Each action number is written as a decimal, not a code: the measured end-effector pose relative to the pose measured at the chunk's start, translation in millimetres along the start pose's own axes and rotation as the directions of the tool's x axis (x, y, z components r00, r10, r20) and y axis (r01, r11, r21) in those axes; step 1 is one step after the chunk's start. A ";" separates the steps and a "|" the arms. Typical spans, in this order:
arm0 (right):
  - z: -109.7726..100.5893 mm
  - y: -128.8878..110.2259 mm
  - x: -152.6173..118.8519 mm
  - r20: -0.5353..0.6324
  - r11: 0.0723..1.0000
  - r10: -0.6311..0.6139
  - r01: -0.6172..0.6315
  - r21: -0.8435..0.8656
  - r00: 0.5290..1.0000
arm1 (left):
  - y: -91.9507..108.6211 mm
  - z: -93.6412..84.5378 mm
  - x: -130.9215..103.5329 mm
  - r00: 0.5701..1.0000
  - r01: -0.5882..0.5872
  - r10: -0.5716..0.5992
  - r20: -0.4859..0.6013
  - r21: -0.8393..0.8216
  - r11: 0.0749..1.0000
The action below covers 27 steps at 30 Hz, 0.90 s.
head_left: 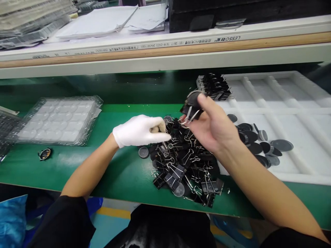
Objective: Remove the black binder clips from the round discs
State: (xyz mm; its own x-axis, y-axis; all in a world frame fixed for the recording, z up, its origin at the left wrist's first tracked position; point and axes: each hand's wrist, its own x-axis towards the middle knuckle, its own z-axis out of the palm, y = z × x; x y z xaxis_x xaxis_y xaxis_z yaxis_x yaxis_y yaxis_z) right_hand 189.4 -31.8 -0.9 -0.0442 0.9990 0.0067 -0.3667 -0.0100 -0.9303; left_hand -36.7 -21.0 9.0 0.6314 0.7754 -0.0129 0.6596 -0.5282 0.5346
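Head view: left hand [141, 132], white-gloved, half curled, thumb and forefinger parted, is extending over a heap of black binder clips with silver wire handles [176, 175] on the green bench [124, 172]; whether it is gripping anything, cannot tell. Right hand [210, 125], bare, is pinching a round black disc [193, 99] with a silver-handled black clip [188, 111] above the heap. Risks: tangled handles snagging glove fabric; a loosening pinch dropping the disc.

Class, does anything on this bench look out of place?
Yes: one small round part sits alone at the left, apart from the clip pile. Discs also lie jumbled in the white tray.
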 end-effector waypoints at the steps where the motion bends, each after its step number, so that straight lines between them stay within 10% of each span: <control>1: -3.1 -2.0 2.6 -0.015 1.000 -0.005 0.005 -0.009 1.000 | -0.1 1.1 -1.0 1.000 0.026 -0.027 0.014 0.110 0.994; 7: -7.7 -6.5 7.7 -0.080 0.997 0.062 -0.058 0.052 0.995 | 2.4 34.3 0.4 0.973 0.227 -0.223 -0.058 0.394 0.890; 18: 1.8 -19.1 -9.3 0.138 0.974 0.164 -0.138 -0.178 0.977 | -3.7 -11.6 -8.4 0.978 -0.073 0.121 -0.170 0.264 0.962; 27: -0.8 -20.0 -9.0 0.325 0.960 0.241 -0.174 -0.221 0.914 | -10.7 -4.6 -1.7 0.817 -0.174 0.305 -0.490 0.294 0.940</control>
State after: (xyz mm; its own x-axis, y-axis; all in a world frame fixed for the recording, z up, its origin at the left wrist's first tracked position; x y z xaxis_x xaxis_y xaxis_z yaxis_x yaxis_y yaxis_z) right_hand 197.8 -40.5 17.3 -0.4308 0.8970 -0.0990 -0.1387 -0.1742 -0.9749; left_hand -46.7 -15.2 7.2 0.5169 0.6420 0.5662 0.6299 -0.7332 0.2564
